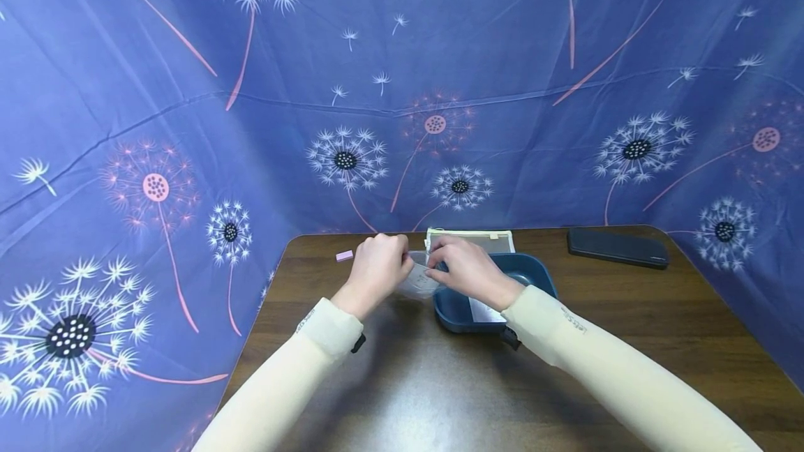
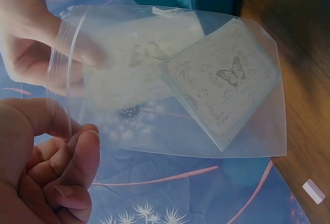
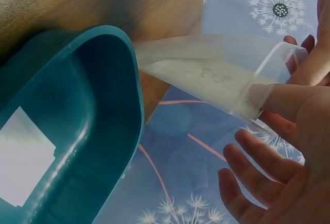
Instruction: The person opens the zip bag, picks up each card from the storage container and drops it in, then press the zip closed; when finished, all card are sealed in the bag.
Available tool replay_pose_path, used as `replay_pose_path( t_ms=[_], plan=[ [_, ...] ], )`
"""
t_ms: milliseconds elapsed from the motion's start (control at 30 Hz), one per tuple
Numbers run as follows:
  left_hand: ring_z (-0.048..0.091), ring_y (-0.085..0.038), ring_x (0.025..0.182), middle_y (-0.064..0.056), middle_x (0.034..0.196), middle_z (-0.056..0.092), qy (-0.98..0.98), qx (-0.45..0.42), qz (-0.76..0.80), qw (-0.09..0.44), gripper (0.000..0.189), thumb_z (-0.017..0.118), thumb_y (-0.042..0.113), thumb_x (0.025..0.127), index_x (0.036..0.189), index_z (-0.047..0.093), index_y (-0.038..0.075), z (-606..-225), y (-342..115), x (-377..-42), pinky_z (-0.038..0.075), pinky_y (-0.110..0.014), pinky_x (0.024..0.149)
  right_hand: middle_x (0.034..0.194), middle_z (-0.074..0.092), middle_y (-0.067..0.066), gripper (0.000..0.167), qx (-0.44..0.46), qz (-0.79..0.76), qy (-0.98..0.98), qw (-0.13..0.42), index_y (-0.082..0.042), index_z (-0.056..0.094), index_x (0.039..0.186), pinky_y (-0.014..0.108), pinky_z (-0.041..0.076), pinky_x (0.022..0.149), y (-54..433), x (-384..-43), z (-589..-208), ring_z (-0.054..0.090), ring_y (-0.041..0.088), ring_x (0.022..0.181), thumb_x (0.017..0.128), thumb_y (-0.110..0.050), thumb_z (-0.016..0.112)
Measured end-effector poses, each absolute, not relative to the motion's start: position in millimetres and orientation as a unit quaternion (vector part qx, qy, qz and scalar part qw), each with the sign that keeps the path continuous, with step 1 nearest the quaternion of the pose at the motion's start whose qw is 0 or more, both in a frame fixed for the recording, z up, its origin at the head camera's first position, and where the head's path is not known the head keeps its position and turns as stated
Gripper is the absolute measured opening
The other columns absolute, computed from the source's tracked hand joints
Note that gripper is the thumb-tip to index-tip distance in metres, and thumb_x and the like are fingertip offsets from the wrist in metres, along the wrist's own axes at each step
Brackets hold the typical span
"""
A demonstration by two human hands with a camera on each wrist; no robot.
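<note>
In the head view, a blue tub (image 1: 465, 327), a pale-edged pouch (image 1: 501, 243), a dark case (image 1: 615, 247) and a pink block (image 1: 344, 256) surround the clear bag (image 1: 418, 283) above the wood-grained table (image 1: 377, 389); the right hand (image 1: 465, 267) partly hides the tub.

In the left wrist view, the left hand (image 2: 56, 167) pinches the plastic bag's zip mouth; square butterfly-printed papers (image 2: 227, 79) lie inside.

In the right wrist view, the right hand's fingers grip the bag near its mouth, beside the smooth, round-cornered tub.
</note>
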State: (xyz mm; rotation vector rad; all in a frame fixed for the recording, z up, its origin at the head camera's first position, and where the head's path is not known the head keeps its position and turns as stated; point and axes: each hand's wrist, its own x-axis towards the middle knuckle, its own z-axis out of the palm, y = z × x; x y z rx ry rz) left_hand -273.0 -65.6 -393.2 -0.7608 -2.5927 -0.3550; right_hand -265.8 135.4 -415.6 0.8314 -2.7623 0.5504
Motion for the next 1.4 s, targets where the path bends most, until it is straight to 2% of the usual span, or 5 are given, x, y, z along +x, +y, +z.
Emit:
replay_pose_path(
  t_ms=[233, 533, 1000, 1400],
  plan=[
    [0.047, -0.016, 0.048, 0.007, 0.056, 0.049, -0.928, -0.276, -0.126, 0.215, 0.025, 0.072, 0.008, 0.083, 0.066, 0.056, 0.018, -391.5, -66.2, -272.2, 0.042, -0.038, 0.047, 0.106, 0.069, -0.001, 0.008, 0.297, 0.162, -0.937, 0.09, -0.018, 0.083, 0.091, 0.036, 0.056, 0.076, 125.2, -271.5, -416.1, 0.066, 0.016, 0.092, 0.092, -0.026, 0.082],
    [0.048, -0.017, 0.048, 0.007, 0.055, 0.049, -0.926, -0.277, -0.125, 0.225, 0.026, 0.072, 0.009, 0.084, 0.066, 0.056, 0.018, -385.0, -66.9, -271.7, 0.043, -0.04, 0.048, 0.095, 0.067, -0.001, 0.005, 0.333, 0.151, -0.926, 0.094, -0.013, 0.082, 0.094, 0.034, 0.055, 0.071, 120.7, -275.3, -417.7, 0.064, 0.015, 0.084, 0.095, -0.013, 0.077],
    [0.055, -0.022, 0.05, 0.005, 0.056, 0.052, -0.928, -0.269, -0.113, 0.231, 0.026, 0.073, 0.01, 0.083, 0.066, 0.055, 0.018, -385.3, -68.0, -274.2, 0.046, -0.042, 0.049, 0.085, 0.063, -0.006, 0.005, 0.354, 0.148, -0.917, 0.106, -0.019, 0.081, 0.089, 0.031, 0.051, 0.063, 114.1, -280.4, -420.2, 0.06, 0.01, 0.075, 0.092, -0.015, 0.081],
    [0.045, -0.015, 0.047, 0.007, 0.052, 0.047, -0.929, -0.27, -0.127, 0.217, 0.029, 0.071, 0.007, 0.084, 0.064, 0.053, 0.018, -387.0, -68.5, -274.6, 0.04, -0.036, 0.047, 0.092, 0.067, -0.004, 0.007, 0.344, 0.148, -0.921, 0.105, -0.017, 0.083, 0.099, 0.03, 0.052, 0.064, 121.4, -276.3, -415.5, 0.061, 0.009, 0.075, 0.094, -0.021, 0.079]
  ],
)
